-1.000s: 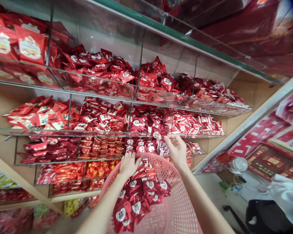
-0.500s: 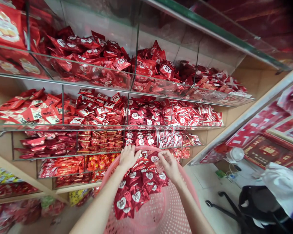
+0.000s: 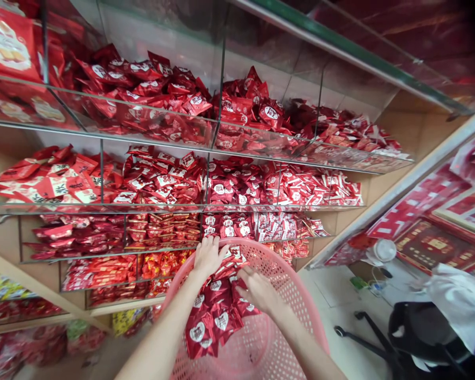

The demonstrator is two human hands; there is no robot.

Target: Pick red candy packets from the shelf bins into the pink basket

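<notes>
Left hand: the left hand [image 3: 209, 257] reaches over the rim of a pink perforated plastic basket [image 3: 288, 269], fingers curled down onto the top of the heap. Cannot tell if it is gripping anything.

Right hand: the right hand [image 3: 257, 291] is inside the basket, fingers spread over red foil packets [image 3: 221, 321] with white heart labels. It looks like it's pressing or sorting them, but no firm grip shows.

Hands: apart, a short gap between them, both working the same heap.

Basket: tilted, its far rim up close to the lower shelf front, seemingly to bring the packets near the shelves.

Packets: bunched in a loose heap against the basket's far wall, the hands on top apparently keeping it together.

Rest: glass shelf bins [image 3: 170, 205] packed with red-wrapped sweets fill the view ahead. To the right, a white cloth [image 3: 457, 298] hangs above a black stool [image 3: 415, 332] on a tiled floor [image 3: 332, 287].
</notes>
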